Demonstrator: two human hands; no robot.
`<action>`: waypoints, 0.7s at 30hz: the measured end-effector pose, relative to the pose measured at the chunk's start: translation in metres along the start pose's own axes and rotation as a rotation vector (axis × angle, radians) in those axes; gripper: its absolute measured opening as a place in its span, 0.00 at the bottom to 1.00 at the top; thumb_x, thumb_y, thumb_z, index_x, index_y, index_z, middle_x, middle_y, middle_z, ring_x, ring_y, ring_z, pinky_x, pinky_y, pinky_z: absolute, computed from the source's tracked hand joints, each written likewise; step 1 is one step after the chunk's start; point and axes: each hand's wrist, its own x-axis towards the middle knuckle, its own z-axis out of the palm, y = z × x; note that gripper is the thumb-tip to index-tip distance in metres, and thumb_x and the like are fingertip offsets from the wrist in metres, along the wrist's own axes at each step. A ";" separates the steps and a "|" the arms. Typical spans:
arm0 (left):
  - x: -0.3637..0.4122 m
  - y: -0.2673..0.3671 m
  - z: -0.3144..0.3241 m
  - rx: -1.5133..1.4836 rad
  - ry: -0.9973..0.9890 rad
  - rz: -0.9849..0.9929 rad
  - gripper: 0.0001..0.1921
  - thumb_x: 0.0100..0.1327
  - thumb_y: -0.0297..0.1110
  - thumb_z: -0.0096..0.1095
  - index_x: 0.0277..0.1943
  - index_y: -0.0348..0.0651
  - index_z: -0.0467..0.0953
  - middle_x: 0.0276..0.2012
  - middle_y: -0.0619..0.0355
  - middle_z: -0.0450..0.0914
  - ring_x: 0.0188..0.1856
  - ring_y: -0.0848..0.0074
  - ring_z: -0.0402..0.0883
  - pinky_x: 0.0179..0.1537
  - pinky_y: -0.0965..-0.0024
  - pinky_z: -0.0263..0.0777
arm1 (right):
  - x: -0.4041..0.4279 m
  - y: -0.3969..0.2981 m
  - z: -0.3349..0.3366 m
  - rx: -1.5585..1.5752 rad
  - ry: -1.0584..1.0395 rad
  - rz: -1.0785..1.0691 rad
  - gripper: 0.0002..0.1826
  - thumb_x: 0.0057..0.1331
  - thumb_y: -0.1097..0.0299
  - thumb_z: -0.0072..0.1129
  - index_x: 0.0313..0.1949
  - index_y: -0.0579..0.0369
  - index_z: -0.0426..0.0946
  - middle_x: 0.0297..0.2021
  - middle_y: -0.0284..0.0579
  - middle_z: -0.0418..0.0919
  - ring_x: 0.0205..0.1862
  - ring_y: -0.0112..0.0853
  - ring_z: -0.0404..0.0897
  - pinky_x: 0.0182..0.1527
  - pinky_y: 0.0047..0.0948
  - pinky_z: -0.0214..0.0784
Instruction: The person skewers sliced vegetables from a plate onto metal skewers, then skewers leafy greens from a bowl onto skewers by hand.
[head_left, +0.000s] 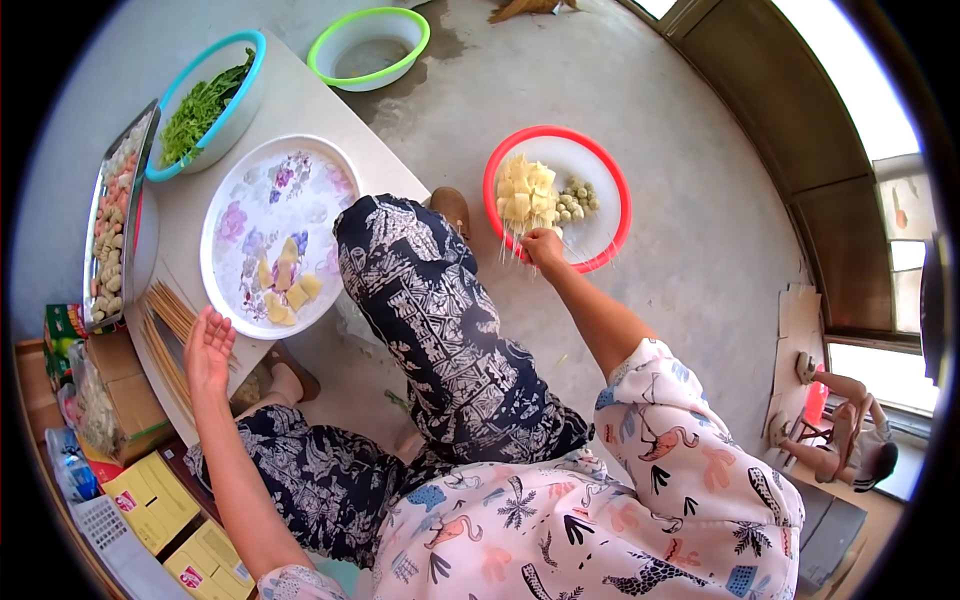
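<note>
My right hand (541, 247) is at the near rim of a white basin with a red rim (619, 191), its fingers closed on the end of a thin skewer. Inside that basin lie skewered pale-yellow slices (525, 189), possibly potato, heaped on the left. Skewered greenish balls (577, 200) sit beside them, and stick ends poke over the rim. My left hand (208, 346) is open and empty, palm up, close to bamboo skewers (174, 315) on the table. Beyond it, a round floral tray (251, 199) holds several loose pale-yellow slices (287, 289).
On the white table (300, 97) stand a blue-rimmed basin (257, 79) of leafy greens (202, 112) and a metal tray (142, 187) of ball-shaped pieces. A green-rimmed basin (367, 80) rests on the floor. Cardboard boxes (152, 501) are at lower left. A person (851, 431) sits at far right.
</note>
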 end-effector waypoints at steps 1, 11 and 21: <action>-0.001 0.000 0.002 -0.007 -0.007 -0.001 0.15 0.66 0.37 0.57 0.50 0.36 0.74 0.38 0.58 0.77 0.42 0.73 0.78 0.45 0.69 0.75 | 0.008 0.004 0.000 -0.024 0.014 -0.027 0.05 0.59 0.73 0.57 0.26 0.60 0.77 0.16 0.41 0.76 0.14 0.26 0.75 0.17 0.25 0.68; -0.034 0.028 0.002 -0.036 -0.116 0.080 0.16 0.67 0.39 0.56 0.53 0.38 0.73 0.40 0.59 0.77 0.43 0.74 0.77 0.49 0.71 0.73 | 0.009 -0.016 -0.006 -0.024 -0.130 0.112 0.04 0.58 0.73 0.57 0.29 0.61 0.78 0.21 0.44 0.79 0.19 0.32 0.81 0.19 0.26 0.73; -0.111 0.085 -0.098 -0.076 0.042 0.416 0.17 0.68 0.38 0.55 0.54 0.38 0.72 0.41 0.57 0.78 0.45 0.70 0.78 0.50 0.66 0.73 | 0.007 -0.091 -0.025 0.006 -0.316 -0.156 0.16 0.64 0.66 0.51 0.50 0.60 0.72 0.31 0.44 0.79 0.26 0.30 0.79 0.27 0.28 0.72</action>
